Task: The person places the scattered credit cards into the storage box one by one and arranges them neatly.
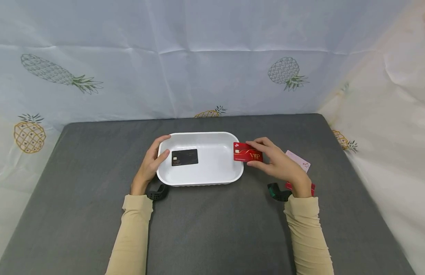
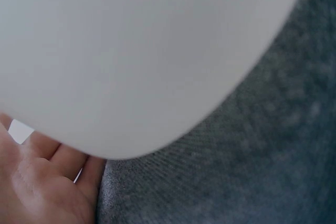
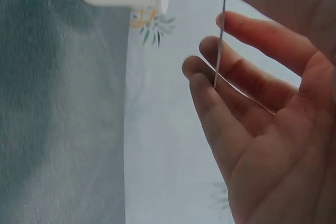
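Tray (image 1: 217,168) on table (image 1: 212,229), card (image 1: 185,157) in its left half.
Second card (image 1: 240,151) at tray's right rim; farther right on table, third card (image 1: 300,159) behind fourth card (image 1: 313,189).

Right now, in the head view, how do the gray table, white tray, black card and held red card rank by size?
1. Gray table
2. White tray
3. Black card and held red card: too alike to rank; the right hand partly covers the red one, which may be nearer the camera.
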Available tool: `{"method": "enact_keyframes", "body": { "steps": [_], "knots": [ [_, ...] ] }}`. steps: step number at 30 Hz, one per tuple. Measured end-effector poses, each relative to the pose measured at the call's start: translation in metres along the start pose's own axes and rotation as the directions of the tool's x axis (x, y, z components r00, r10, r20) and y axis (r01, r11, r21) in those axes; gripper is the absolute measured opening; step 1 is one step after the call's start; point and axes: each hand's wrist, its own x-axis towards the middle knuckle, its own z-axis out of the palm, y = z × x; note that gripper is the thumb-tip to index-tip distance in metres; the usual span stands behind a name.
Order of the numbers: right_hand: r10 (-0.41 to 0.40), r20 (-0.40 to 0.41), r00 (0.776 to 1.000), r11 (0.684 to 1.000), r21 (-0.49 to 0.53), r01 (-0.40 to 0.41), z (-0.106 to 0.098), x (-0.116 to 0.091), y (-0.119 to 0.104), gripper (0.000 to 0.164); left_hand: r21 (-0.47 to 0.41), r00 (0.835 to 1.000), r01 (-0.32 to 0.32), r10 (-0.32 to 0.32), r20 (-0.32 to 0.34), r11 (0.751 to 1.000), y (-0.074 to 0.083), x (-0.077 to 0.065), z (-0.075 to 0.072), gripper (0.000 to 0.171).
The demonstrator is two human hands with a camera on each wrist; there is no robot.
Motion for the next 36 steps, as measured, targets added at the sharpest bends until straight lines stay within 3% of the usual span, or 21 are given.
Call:
{"method": "enact_keyframes", "body": {
  "steps": [16,28,36],
  "knots": [
    [-0.061,0.039,0.997,0.997,0.045,0.059,0.019,0.034,-0.022,0.066,-0.018,1.000,0.004,-0.004,-0.006,1.000,-0.002,-0.001,-0.001,0.050],
    [-0.096,0.053,0.994,0.994,0.055,0.093,0.038,0.055,-0.026,0.066,-0.038,1.000,0.009,-0.009,0.000,0.999,-0.001,-0.001,0.001,0.051],
    [-0.084,0.070,0.994,0.996,0.026,0.082,0.049,0.066,-0.030,0.063,-0.036,1.000,0.014,-0.014,0.005,0.999,-0.001,-0.001,0.000,0.050]
  ]
}}
